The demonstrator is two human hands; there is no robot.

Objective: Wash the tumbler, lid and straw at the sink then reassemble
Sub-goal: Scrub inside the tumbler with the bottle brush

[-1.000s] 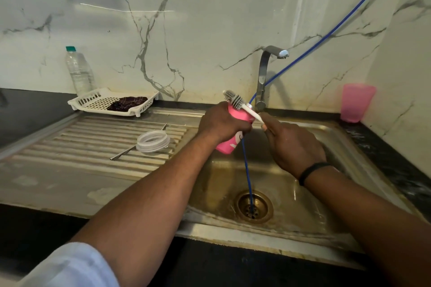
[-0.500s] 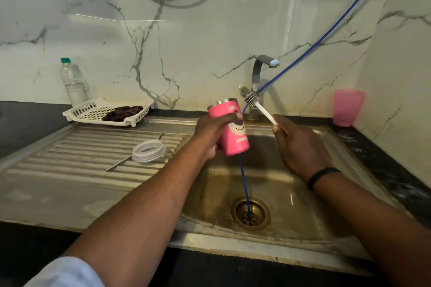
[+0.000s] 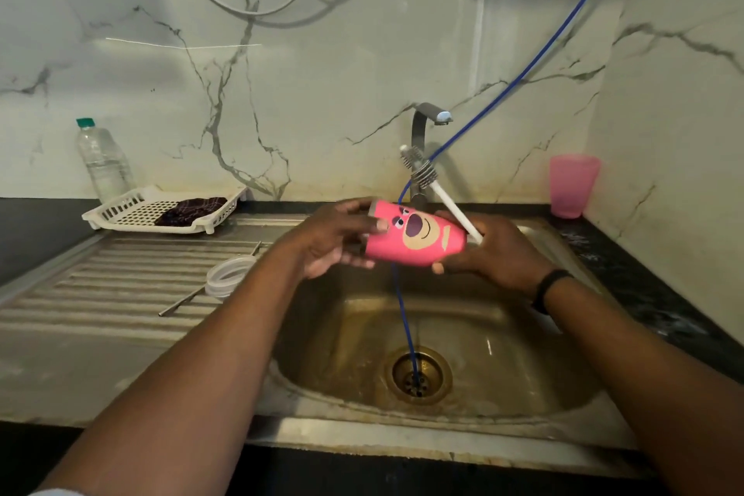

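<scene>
Head view. Against the frame half a second earlier, the tumbler [image 3: 414, 236] has gone from near upright, held by the left hand alone, to lying on its side between both hands. The brush [image 3: 437, 189] has stayed in the right hand, its head still up by the tap [image 3: 422, 141].

The tumbler is pink with a cartoon bear face printed on the side turned toward the camera. It sits at the centre of the frame, above the sink [image 3: 523, 387] basin. Its long axis runs roughly left to right across the frame, tilted slightly down to the right. The wider rim end points left; the narrower base end points right.

The left hand [image 3: 334, 240] grips the rim end, fingers curled over the top and thumb on the side. The right hand [image 3: 495, 254] wraps the base end and also pinches the white brush handle, which slants up and left.

The clear lid [image 3: 229, 276] and the metal straw [image 3: 201, 290] rest on the ribbed drainboard [image 3: 100, 286], left of centre; the straw passes under the lid.
</scene>
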